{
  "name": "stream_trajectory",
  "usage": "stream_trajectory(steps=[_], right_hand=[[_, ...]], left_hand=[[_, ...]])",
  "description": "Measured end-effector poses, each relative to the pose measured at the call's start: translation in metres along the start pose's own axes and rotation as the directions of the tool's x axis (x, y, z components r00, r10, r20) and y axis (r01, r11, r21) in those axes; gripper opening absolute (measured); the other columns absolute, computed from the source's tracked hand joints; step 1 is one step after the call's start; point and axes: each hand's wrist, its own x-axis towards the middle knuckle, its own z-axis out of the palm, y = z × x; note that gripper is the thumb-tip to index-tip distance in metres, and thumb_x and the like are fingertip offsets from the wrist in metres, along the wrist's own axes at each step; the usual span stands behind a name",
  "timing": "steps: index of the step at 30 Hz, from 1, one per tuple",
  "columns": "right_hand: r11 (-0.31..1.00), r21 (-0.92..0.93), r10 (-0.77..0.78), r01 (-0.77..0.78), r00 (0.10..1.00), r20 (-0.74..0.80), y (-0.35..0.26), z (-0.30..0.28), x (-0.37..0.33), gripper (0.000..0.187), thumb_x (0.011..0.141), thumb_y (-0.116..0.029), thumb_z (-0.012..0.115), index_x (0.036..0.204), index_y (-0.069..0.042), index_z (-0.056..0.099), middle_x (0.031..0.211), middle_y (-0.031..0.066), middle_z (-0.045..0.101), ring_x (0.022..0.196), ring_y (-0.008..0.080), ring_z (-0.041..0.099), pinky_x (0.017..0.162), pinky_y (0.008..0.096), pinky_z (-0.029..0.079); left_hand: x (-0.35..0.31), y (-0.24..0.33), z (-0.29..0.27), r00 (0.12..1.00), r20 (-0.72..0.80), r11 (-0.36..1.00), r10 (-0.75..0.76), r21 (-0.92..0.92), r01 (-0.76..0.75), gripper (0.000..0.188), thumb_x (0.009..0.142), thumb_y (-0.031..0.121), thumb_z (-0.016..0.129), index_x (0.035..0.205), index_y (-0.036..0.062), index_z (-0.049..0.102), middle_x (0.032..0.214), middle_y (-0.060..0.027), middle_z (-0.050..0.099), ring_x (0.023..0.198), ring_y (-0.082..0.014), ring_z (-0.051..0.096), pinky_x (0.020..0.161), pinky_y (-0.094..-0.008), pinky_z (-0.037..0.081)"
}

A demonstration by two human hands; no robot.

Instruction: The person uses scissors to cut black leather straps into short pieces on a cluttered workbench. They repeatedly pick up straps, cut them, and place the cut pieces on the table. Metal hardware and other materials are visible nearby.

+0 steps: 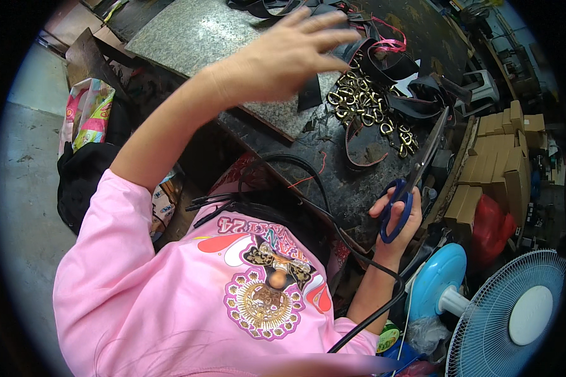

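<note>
My left hand is raised over the far part of the worktable, fingers spread, with nothing in it. Slightly smeared by motion, it hovers above a speckled stone slab. At the right, the fingers of my right hand are in the blue handles of a pair of scissors, whose long blades point up and away. Between the hands lies a pile of brass-coloured metal snap hooks. Beyond it are curled black straps and a pink ribbon. A short curved strap lies nearer to me.
A black cable loops in front of me across the table's edge. Stacked cardboard boxes, a red bag and a blue and white fan stand to the right. At the left sits a black bag.
</note>
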Motion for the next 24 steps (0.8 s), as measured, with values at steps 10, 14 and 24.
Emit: stream_trajectory(steps=[10,14,24], right_hand=[[0.999,0.04,0.009,-0.008,1.0,-0.03,0.002,-0.001,-0.002,0.047,0.076,-0.038,0.072,0.096,-0.001,0.052,0.07,0.0042,0.057,0.057,0.013,0.058,0.052,0.0221,0.045],[0.999,0.023,0.042,-0.042,0.999,-0.016,-0.004,0.001,0.0,0.044,0.078,-0.038,0.07,0.096,-0.002,0.051,0.067,0.0054,0.058,0.058,0.0129,0.058,0.054,0.0216,0.044],[0.996,-0.043,-0.078,0.073,0.986,-0.147,-0.025,0.019,0.043,0.038,0.075,-0.01,0.074,0.102,-0.004,0.048,0.088,0.0087,0.063,0.074,0.0116,0.059,0.066,0.0218,0.047]], left_hand=[[0.03,0.066,0.034,0.968,0.211,0.431,-0.132,-0.868,0.248,0.021,0.083,0.007,0.061,0.103,0.0032,0.06,0.096,-0.0019,0.064,0.094,-0.0162,0.058,0.084,-0.0278,0.043],[0.034,0.066,0.046,0.944,0.277,-0.068,-0.177,-0.961,0.269,0.027,0.087,0.005,0.056,0.113,0.0032,0.054,0.096,-0.0011,0.06,0.089,-0.0058,0.053,0.081,-0.0209,0.043],[0.027,0.068,0.041,0.872,0.489,-0.266,0.025,-0.837,0.478,0.029,0.082,0.005,0.058,0.109,0.0061,0.048,0.09,0.0,0.061,0.076,-0.004,0.053,0.066,-0.0186,0.043]])
